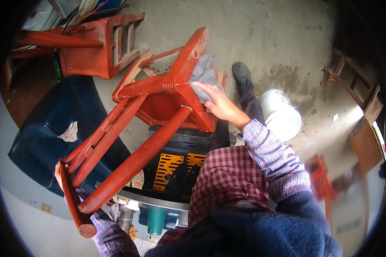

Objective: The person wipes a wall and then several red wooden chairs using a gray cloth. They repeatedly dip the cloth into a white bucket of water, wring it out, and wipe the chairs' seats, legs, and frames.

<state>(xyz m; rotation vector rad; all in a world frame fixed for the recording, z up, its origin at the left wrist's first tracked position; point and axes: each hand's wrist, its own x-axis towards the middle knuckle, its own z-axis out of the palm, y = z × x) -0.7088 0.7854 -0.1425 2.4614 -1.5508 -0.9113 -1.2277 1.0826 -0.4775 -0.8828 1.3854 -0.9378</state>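
A red-painted wooden chair is tilted before me, its frame running from lower left to upper centre. My left hand grips the chair's end rail at the lower left, with the fingers partly hidden behind the wood. My right hand presses a grey cloth against the outer side of the seat frame. Pale scuffs mark the wood beside the cloth. Part of the cloth lies under my palm.
Another red chair lies at the upper left, above a dark blue padded seat bearing a pale rag. White buckets stand right of my shoe. A wooden chair frame is at the far right.
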